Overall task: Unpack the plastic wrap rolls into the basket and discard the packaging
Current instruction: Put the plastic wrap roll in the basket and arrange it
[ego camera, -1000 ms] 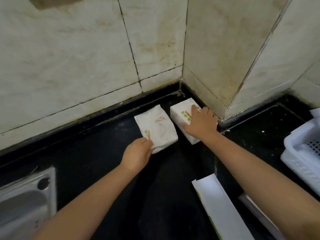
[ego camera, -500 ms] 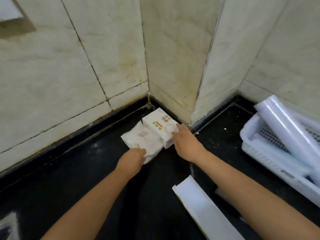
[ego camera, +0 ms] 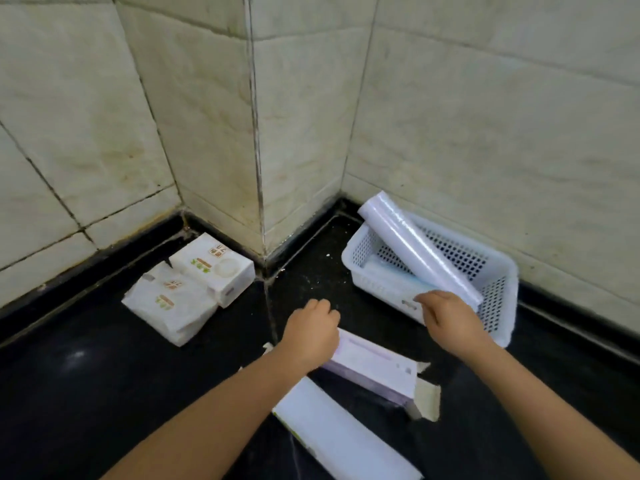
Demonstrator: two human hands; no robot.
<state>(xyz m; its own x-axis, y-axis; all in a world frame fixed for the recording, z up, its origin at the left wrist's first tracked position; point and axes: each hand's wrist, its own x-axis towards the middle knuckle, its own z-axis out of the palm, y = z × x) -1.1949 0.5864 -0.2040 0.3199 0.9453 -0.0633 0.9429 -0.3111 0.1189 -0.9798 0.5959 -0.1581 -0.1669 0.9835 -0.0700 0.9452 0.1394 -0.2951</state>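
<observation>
At the bottom centre of the frame a white box (ego camera: 341, 434) lies flat on the black counter (ego camera: 104, 393), its near end cut off by the lower edge. Just above it, a second, purple-tinted box (ego camera: 374, 370) lies with its end flaps open toward the lower right. The left hand (ego camera: 311, 332), at frame centre, rests over that box's far end with fingers curled loosely; whether it actually grips the cardboard cannot be made out, since the hand hides the contact. The right hand (ego camera: 448, 318), right of centre, has its fingers bent at the near rim of the white perforated basket (ego camera: 495, 296), touching or almost touching the lower end of a plastic wrap roll (ego camera: 415, 252) that leans tilted across the basket, its upper end sticking out over the far-left rim. A second roll (ego camera: 391, 271) lies low inside, largely hidden. Bare counter lies between the hands and the wall corner. At centre left, two tissue packs (ego camera: 194, 289) lie against the tiled wall (ego camera: 86, 116).
</observation>
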